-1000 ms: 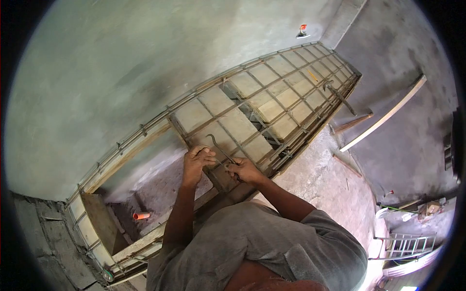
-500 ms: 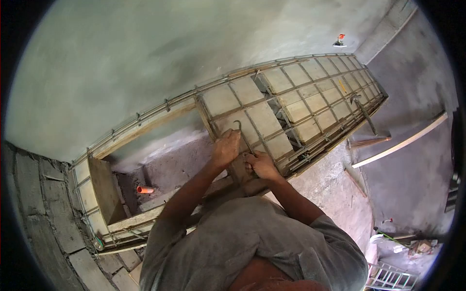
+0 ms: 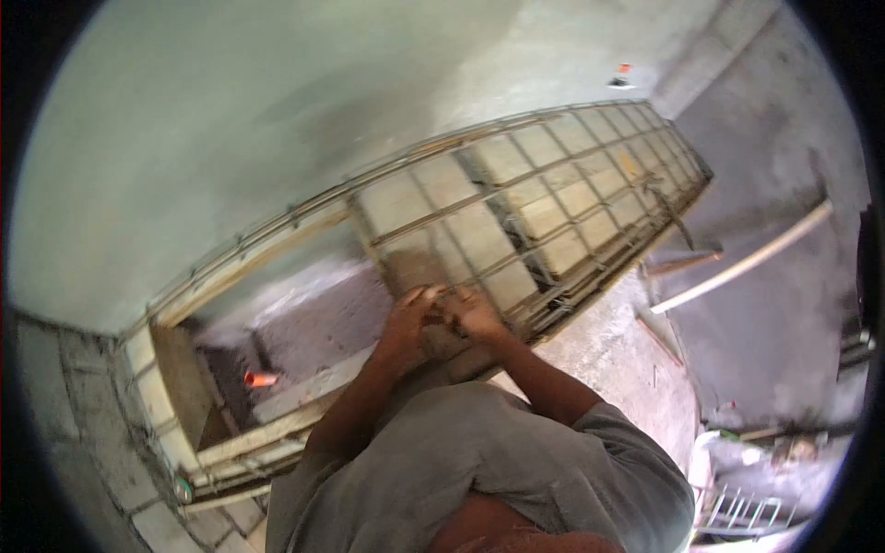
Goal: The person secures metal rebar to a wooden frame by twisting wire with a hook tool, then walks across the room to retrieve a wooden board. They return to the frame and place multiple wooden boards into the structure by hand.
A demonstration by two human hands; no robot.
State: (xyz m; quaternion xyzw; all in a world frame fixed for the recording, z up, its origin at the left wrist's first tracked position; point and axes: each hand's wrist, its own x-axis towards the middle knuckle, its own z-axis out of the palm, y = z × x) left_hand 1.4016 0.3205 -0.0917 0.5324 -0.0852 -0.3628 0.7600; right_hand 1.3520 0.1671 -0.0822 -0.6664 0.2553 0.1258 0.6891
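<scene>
Rebar (image 3: pixel 442 214) lies in a grid over the boards (image 3: pixel 479 241) along the wall (image 3: pixel 230 120), both of the person's hands being over its near side. At the far left, by the blocks (image 3: pixel 97 438), a small green thing (image 3: pixel 182 488) sits at the end, too smeared to name. Next comes the hole (image 3: pixel 323 318), an orange pipe (image 3: pixel 261 379) poking up in it — anything dropped from the fingers could tumble down there, and a forearm leaning on that edge might get scraped. The shirt (image 3: pixel 442 452) hides part of what is nearest. Then the left hand (image 3: pixel 411 315), fingers bent, tips close to the right hand (image 3: pixel 476 313), whose fingers curl too; whether they grip something thin or nothing, I can't tell, since blur eats the space between. If metal is in there, a slip could jab a fingertip. Just right of them a dark gap (image 3: pixel 516 235) splits the boards, and a small piece could be lost through it; its depth I can't make out. Farther along, a hammer (image 3: pixel 678 219) lies across the bars, handle over the front edge — one bump might send it to the floor (image 3: pixel 618 359). Something yellow (image 3: pixel 630 164) near it is a smudge. Beyond, whether the plank (image 3: pixel 747 261) leans or lies is unclear, and the ladder (image 3: pixel 751 511) at lower right is cut off.
</scene>
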